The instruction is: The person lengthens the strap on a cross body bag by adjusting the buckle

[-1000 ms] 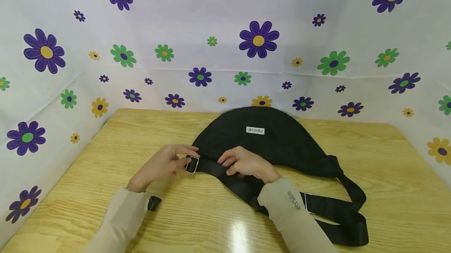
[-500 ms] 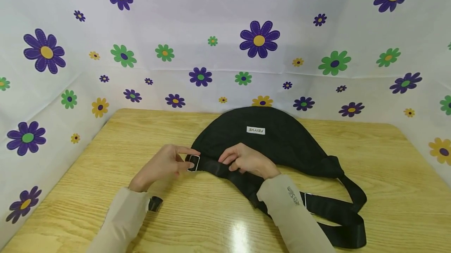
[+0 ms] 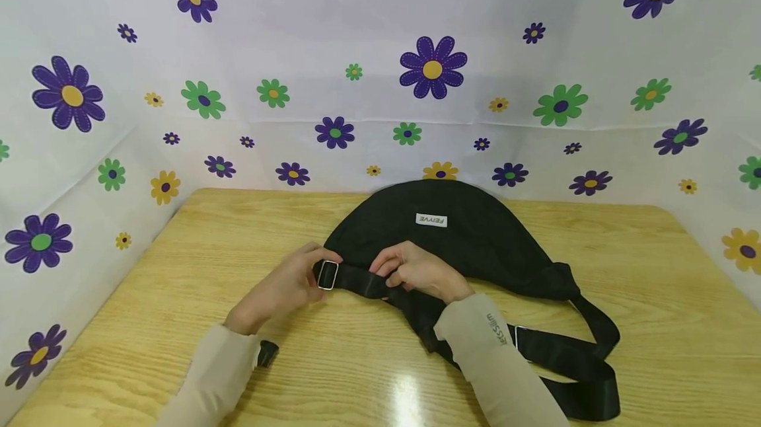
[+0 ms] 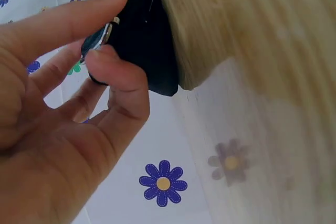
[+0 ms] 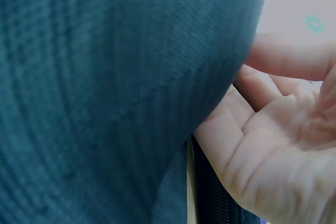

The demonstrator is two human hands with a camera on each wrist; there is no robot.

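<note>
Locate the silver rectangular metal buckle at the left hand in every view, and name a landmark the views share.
Head: the silver rectangular metal buckle is left of centre, below mid-height, held by the left hand.
Left wrist: upper left, partly hidden by that hand.
Right wrist: not in it.
Shared landmark: the white flower-printed fabric backdrop, in all three.

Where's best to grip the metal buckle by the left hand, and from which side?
I'd pinch the metal buckle by the top and bottom edges of its frame, coming from the left. The frame looks thin and flat with exposed edges, the strap runs off to the right, and the left hand is at its left.
</note>
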